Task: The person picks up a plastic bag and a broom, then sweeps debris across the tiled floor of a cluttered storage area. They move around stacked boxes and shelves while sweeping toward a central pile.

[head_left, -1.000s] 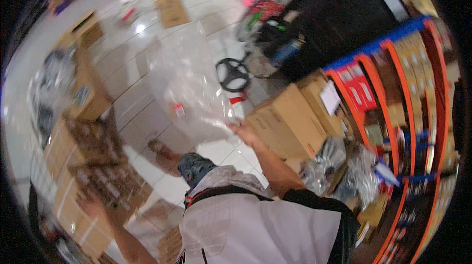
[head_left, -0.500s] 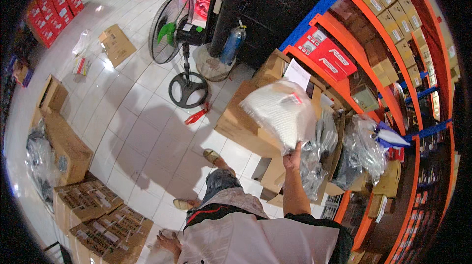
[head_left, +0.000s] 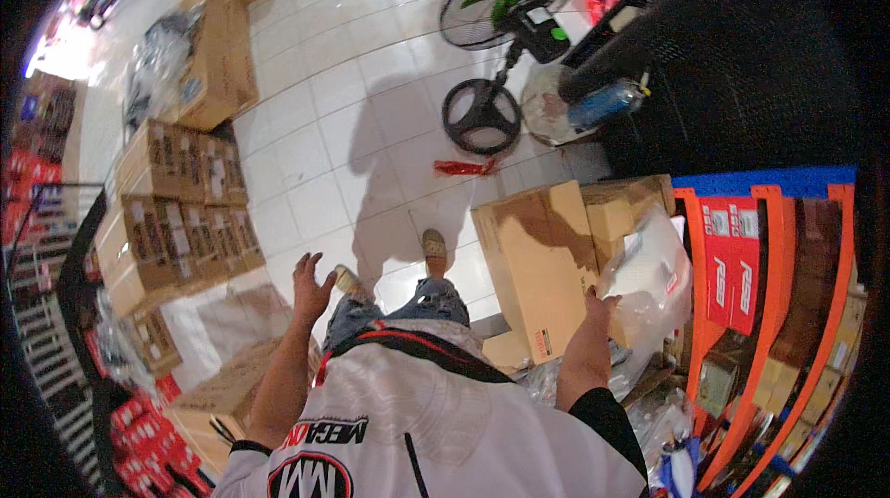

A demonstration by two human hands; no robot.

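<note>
My left hand (head_left: 313, 287) is held out over the floor, fingers apart, with nothing in it. My right hand (head_left: 601, 306) is at the near left edge of a package in clear and white plastic wrap (head_left: 651, 266). Its thumb and fingers look apart, and they do not appear to grip the wrap; whether they touch it I cannot tell. The package lies on cardboard boxes beside the shelving. Just left of that hand stands a large cardboard box (head_left: 533, 261).
Orange and blue shelving (head_left: 777, 248) with a red box (head_left: 731, 261) lines the right. Ahead stand a fan (head_left: 508, 11) and a blue cylinder (head_left: 604, 105). Red plastic (head_left: 465, 167) lies on the tiled floor. Stacked cartons (head_left: 181, 206) stand at left.
My view has turned toward the left. The package now rests farther right against the shelving, and my right hand's hold on its corner appears released. My left hand has lifted out over the floor.
</note>
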